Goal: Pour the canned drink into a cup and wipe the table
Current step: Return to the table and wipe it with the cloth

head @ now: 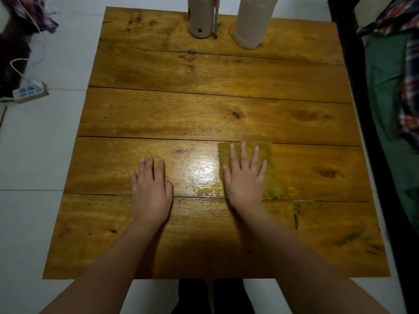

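My right hand (244,177) lies flat with spread fingers on a yellow-green cloth (272,168), pressing it onto the wooden table (204,105). My left hand (152,189) rests flat on the bare wood to the left, fingers straight and holding nothing. A wet, shiny patch (204,175) spreads between the two hands. At the table's far edge stand a beige can (200,19) with a straw-like stick beside it and a whitish cup (252,21); their tops are cut off by the frame.
White tiled floor surrounds the table. A power strip with a white cable (30,91) lies on the floor at left. A dark frame with green and plaid fabric (390,87) runs along the right side.
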`<state>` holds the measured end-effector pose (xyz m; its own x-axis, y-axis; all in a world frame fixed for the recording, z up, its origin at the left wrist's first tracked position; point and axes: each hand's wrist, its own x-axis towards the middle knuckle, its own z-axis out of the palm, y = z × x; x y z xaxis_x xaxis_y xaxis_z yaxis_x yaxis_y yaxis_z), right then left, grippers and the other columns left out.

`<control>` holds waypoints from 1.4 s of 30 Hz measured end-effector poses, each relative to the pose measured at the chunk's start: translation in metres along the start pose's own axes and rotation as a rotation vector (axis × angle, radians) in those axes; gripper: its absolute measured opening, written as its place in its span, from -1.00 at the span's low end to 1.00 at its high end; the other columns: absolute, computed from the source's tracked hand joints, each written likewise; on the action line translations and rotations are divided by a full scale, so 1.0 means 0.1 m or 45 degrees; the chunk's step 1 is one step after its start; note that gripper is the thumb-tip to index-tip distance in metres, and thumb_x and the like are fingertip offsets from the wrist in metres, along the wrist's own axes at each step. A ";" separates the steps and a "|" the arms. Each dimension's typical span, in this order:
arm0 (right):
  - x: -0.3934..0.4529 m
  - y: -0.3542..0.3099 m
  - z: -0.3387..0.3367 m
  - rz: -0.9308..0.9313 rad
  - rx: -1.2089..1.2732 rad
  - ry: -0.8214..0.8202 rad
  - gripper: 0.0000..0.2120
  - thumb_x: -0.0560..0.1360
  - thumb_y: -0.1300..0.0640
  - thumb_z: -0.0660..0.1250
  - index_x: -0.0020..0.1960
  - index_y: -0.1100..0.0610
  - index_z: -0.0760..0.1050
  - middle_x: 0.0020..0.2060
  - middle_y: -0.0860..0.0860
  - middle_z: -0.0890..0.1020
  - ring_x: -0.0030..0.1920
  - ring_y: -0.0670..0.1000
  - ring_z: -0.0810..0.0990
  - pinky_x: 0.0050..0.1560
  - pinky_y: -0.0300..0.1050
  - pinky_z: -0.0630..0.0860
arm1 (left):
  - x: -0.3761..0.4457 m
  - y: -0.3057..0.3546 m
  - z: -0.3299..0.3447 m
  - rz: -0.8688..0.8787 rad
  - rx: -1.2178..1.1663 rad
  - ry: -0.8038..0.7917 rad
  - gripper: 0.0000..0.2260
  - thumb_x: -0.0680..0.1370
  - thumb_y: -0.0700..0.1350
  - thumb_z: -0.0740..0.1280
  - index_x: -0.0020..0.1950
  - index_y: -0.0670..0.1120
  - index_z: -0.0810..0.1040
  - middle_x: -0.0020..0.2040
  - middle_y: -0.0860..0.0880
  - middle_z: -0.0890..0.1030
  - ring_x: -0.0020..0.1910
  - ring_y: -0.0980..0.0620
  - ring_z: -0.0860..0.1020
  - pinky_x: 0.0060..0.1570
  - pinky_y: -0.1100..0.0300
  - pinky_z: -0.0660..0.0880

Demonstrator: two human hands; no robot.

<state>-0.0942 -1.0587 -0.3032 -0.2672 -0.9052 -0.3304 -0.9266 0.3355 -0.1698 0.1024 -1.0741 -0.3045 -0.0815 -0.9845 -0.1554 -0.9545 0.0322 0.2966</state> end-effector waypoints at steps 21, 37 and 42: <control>-0.09 0.82 -0.07 0.114 -0.078 0.032 -0.45 0.52 -0.29 -0.31 0.43 -0.16 -0.36 0.47 -0.03 -0.29 0.46 0.14 -0.35 0.42 0.16 -0.30 | 0.00 0.11 -0.03 -0.084 -0.007 -0.006 -0.56 0.60 -0.13 0.11 0.49 -0.12 0.16 0.52 -0.16 0.10 0.52 -0.10 -0.01 0.48 -0.04 -0.12; -0.17 -0.32 0.21 -0.467 -0.148 -0.001 -0.46 0.56 -0.19 -0.11 0.49 -0.05 -0.06 0.51 0.04 0.03 0.49 0.20 -0.05 0.38 0.29 -0.07 | 0.01 0.14 -0.02 -0.152 -0.090 0.064 -0.59 0.57 -0.21 0.15 0.43 -0.13 0.29 0.49 -0.16 0.21 0.51 -0.11 0.10 0.47 -0.05 -0.05; -0.08 0.01 0.15 -0.501 -0.279 -0.031 -0.42 0.53 -0.26 -0.16 0.49 -0.07 -0.03 0.50 0.05 0.05 0.46 0.28 -0.01 0.36 0.34 -0.02 | 0.06 0.23 -0.05 -0.223 -0.095 0.081 -0.62 0.59 -0.17 0.12 0.43 -0.14 0.29 0.48 -0.15 0.23 0.49 -0.12 0.12 0.48 -0.06 0.00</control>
<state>-0.0888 -1.0468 -0.3147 0.1202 -0.9456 -0.3023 -0.9914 -0.0982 -0.0869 0.0814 -1.0803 -0.2943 0.1046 -0.9829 -0.1517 -0.9284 -0.1511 0.3394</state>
